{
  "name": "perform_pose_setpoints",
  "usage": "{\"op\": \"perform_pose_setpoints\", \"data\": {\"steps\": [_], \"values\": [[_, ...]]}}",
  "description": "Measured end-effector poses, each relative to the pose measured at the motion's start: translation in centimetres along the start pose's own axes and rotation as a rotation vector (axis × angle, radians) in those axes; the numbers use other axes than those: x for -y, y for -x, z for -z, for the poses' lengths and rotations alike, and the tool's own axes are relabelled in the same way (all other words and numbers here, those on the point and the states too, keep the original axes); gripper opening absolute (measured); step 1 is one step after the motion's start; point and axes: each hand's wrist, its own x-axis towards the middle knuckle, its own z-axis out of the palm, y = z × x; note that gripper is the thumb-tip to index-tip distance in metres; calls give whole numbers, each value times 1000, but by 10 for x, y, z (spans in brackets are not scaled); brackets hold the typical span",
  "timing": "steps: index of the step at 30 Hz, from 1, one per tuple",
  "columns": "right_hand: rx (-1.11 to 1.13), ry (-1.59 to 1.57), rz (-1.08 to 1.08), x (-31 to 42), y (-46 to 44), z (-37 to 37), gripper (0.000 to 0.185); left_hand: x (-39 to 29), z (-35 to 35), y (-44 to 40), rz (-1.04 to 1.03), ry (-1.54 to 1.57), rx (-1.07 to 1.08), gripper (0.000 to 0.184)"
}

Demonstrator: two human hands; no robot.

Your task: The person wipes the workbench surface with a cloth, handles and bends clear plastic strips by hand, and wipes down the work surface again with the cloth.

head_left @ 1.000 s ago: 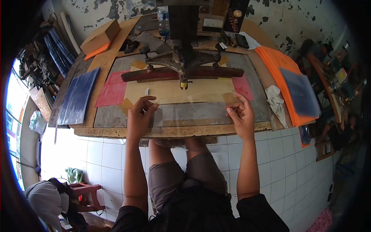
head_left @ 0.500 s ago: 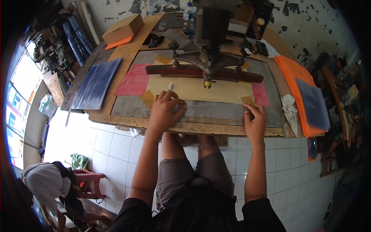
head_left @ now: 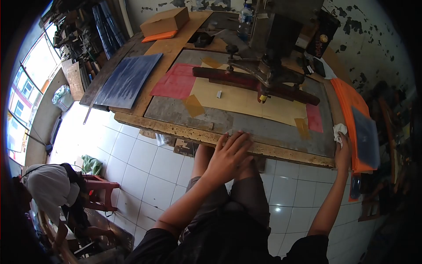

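Note:
My left hand (head_left: 229, 155) hovers at the table's front edge, its fingers apart and nothing in it. Off to the right, my right hand (head_left: 343, 152) has its fingers on a crumpled white cloth (head_left: 339, 130) beside the orange sheets. A pale yellow board (head_left: 246, 104) lies on the grey metal plate (head_left: 211, 119), with a small white piece (head_left: 219, 94) on top. Brown tape (head_left: 193, 106) sits at its near left corner and a pink sheet (head_left: 173, 83) at its left. Above the board runs the reddish bar (head_left: 220, 76) of a press (head_left: 277, 48).
A stack of orange sheets (head_left: 347, 103) with a dark clear sheet (head_left: 365, 137) lies at the right. To the left is a bluish plastic sheet (head_left: 127, 81). A cardboard box (head_left: 165, 21) and a water bottle (head_left: 245, 21) stand behind. Another person (head_left: 55, 189) bends at lower left.
My right hand has moved right from the board's corner to the white cloth. My left hand has drawn back from the board to the table edge. The view has turned.

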Motion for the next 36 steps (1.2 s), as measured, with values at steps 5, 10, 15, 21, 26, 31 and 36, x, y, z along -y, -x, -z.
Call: {"op": "perform_pose_setpoints", "data": {"steps": [5, 10, 15, 21, 26, 31, 36], "values": [[-306, -431, 186, 102, 37, 24, 54, -23, -19, -11, 46, -63, 5, 67], [-27, -318, 541, 203, 93, -8, 52, -33, -29, -16, 84, -68, 1, 76], [-237, -29, 102, 166, 44, -43, 47, -31, -30, -9, 70, -77, 10, 78], [106, -443, 697, 236, 95, -18, 45, -28, -32, -9, 70, -69, 14, 79], [-172, -81, 308, 150, 42, -44, 40, -29, -31, -9, 60, -68, -3, 79], [149, -542, 655, 227, 104, -21, 38, -31, -33, -8, 80, -45, -9, 77], [-15, -261, 447, 188, 66, -19, 32, -27, -27, -7, 70, -16, 11, 74]]}}
